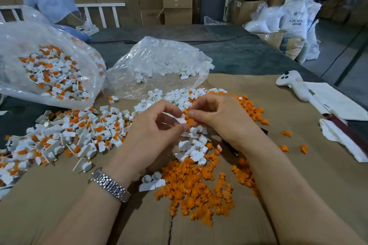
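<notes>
Left hand [153,125] pinches white part [180,119]; right hand [217,117] pinches orange plug [188,119] against it, above cardboard-covered surface [278,165]. Loose parts scattered; stacked cartons [177,0] behind.

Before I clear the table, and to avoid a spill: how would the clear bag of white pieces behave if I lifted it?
Probably floppy: the clear bag is thin, crumpled film lying slack. Likely light, since only some white pieces lie inside. Its mouth seems open toward the table's near side, so pieces may spill.

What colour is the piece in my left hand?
The piece is white; head view.
</notes>
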A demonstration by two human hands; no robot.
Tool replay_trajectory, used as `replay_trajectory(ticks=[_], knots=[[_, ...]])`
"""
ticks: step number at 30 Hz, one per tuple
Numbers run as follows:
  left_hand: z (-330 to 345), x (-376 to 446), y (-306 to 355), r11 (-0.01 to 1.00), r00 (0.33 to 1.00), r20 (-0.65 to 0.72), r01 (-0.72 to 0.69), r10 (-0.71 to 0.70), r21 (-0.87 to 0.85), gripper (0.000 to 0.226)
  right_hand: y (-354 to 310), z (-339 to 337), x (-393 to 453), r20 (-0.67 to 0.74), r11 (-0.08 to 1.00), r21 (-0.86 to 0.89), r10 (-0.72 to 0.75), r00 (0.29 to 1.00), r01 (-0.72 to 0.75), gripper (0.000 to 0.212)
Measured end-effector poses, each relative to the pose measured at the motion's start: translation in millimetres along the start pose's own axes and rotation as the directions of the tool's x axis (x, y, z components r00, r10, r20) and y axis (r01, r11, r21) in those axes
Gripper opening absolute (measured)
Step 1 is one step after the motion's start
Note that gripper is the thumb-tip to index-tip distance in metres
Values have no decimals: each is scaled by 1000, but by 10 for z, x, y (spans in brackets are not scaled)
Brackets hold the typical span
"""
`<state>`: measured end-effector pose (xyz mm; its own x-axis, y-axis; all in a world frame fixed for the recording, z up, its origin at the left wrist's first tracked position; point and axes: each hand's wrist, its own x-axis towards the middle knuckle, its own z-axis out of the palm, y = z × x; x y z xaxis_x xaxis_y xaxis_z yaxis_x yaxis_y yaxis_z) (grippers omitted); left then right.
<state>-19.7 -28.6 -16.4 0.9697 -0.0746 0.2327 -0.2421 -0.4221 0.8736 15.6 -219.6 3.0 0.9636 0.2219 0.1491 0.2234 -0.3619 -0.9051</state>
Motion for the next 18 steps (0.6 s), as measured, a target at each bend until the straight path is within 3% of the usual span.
replay_trajectory(ticks=[4,8,12,16,18], knots=[[-23,-20,-13,964,982,181,-92,46,251,31,26,-77,22,-136,994,109,45,990,-31,6],[45,-15,-38,913,959,277,-161,55,376,15,48,-74,37,-174,992,126,47,984,-25,4],[-10,19,-74,947,992,127,-63,24,314,9,74,-71,32,-147,999,34,11,989,-6,4],[-29,35,-60,992,990,72,115,-118,43,6,92,-60,38,-86,998,-61,1,996,-6,5],[-29,28,-61,992,991,25,130,-130,-3,8,107,-64,50,-65,988,-156,-16,998,6,5]])
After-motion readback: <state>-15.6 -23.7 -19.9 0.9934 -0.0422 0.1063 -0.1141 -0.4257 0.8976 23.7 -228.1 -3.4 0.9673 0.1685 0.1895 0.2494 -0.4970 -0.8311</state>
